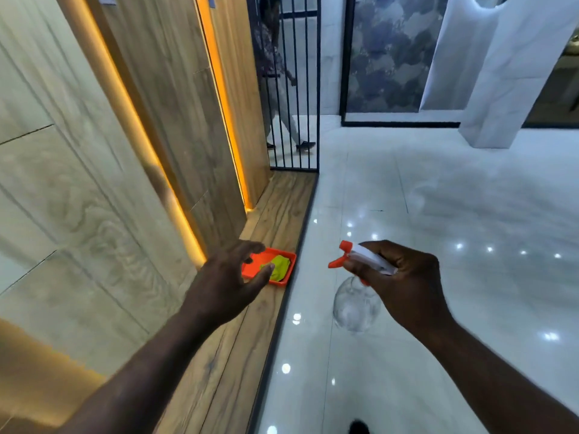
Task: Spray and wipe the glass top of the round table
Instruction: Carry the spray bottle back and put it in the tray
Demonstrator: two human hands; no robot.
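Wood-plank strip [282,198] along the lit wall lies under the left hand [225,283], which hovers with fingers spread and slack, grasping nothing, over the near side of an orange tray [290,268] holding a bunched yellow-green cloth [279,267]. A hurried grab could catch the rim and tip the tray off the strip's edge. Rightward, the right hand [404,277] is wrapped round the head of a clear spray bottle [357,305]; a stray squeeze might wet the glossy floor tiles [438,198]. No round table shows.
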